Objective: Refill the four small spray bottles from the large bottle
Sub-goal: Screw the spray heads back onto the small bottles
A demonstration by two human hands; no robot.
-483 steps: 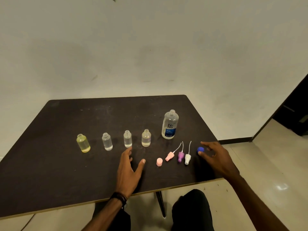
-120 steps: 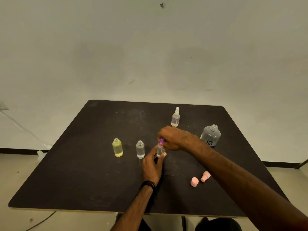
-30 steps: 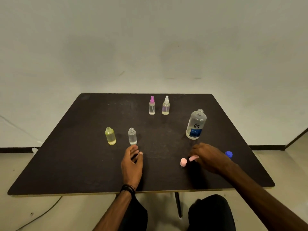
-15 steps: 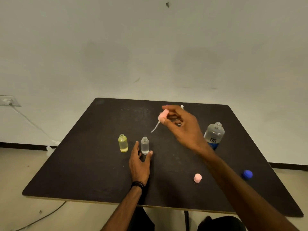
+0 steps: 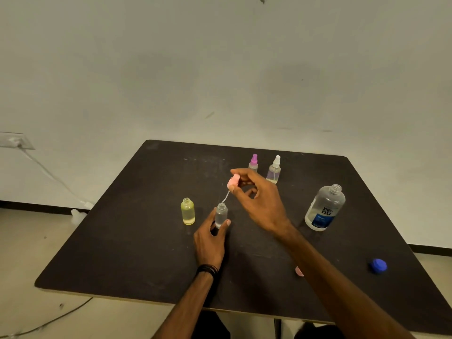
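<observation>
Clear small bottle [image 5: 221, 214], upright and uncapped, steadied low in my left hand [image 5: 210, 243]; pink sprayer [image 5: 232, 181] pinched in my right hand [image 5: 259, 201] just above-right, its tube [image 5: 225, 198] slanting down toward the open neck.

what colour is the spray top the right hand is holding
Pink: the spray top, pinched by the right hand, shows in the head view.

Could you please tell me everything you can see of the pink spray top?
The pink spray top is a small pale-pink, plastic-looking pump head with a thin clear dip tube hanging from it. The right hand pinches it in the air, tilted, the tube's tip just above the open neck of the clear bottle that the left hand holds.
</observation>
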